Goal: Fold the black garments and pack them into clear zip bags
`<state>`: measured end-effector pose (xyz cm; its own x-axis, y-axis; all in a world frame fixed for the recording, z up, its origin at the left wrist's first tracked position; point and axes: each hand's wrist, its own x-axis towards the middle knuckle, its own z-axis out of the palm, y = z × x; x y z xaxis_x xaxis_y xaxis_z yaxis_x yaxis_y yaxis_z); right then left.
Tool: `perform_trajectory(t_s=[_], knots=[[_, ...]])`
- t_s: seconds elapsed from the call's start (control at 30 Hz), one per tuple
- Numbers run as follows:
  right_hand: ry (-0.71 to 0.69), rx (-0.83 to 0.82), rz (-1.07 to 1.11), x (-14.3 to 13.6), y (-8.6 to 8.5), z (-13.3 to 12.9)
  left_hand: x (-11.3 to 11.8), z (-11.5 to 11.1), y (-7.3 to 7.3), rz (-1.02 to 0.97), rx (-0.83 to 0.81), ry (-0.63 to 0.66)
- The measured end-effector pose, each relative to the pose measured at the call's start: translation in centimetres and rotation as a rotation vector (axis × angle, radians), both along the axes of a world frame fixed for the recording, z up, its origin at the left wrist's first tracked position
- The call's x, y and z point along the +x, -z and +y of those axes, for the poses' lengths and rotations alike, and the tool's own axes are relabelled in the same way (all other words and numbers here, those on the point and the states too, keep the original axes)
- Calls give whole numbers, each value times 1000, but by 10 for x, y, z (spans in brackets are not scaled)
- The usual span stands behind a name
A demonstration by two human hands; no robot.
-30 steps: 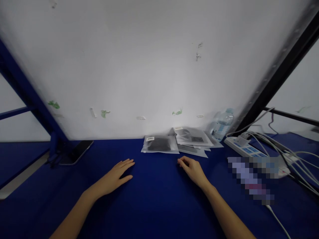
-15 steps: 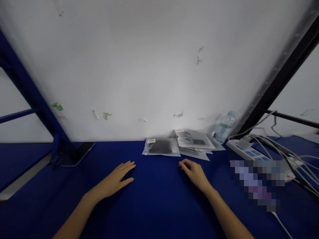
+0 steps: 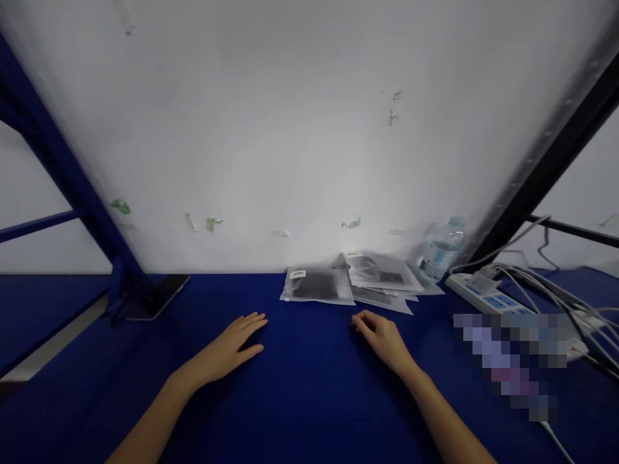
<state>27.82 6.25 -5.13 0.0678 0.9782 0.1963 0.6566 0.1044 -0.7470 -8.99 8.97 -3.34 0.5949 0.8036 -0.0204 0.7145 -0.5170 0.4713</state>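
My left hand [image 3: 232, 345] lies palm down on the blue table [image 3: 300, 393], its fingers stretched out and the thumb apart from them. It holds nothing. My right hand [image 3: 380, 334] rests on the table with fingers curled in and the thumb close to the index finger; nothing shows in it. Just beyond the right hand lie clear zip bags: one flat bag [image 3: 319, 286] with a dark item and a white label, and beside it an overlapping pile of bags [image 3: 384, 272]. Neither hand touches them.
A phone [image 3: 162, 296] lies at the left by the blue frame post [image 3: 82, 167]. A water bottle [image 3: 442, 250] stands behind the bags at the right. Beside it are a power strip [image 3: 498, 300] with several white cables and a blurred-out object [image 3: 503, 364]. A white wall [image 3: 271, 129] rises behind.
The whole view has shifted slightly, so everything appears a little further right. Both hands keep the same pose and place on the table.
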Motion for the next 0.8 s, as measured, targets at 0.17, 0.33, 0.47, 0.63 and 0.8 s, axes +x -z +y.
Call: perform_trajectory(t_s=[0.17,0.33,0.47,0.63,0.8], knots=[[8,-7,-21,0,0,1,1,-1,-2,6,-8,0],[7,-6,-27,0,0,0,2,-2,-4,4,-4,-6],[6,-8,-35,-1,-2,0,4,-4,-8,16,-27,-16],[0,-10,-24,-1,-2,0,3,-4,-7,-18,-4,-4],[-6,-8,-10,0,0,0,3,-2,-3,-16,-1,5]])
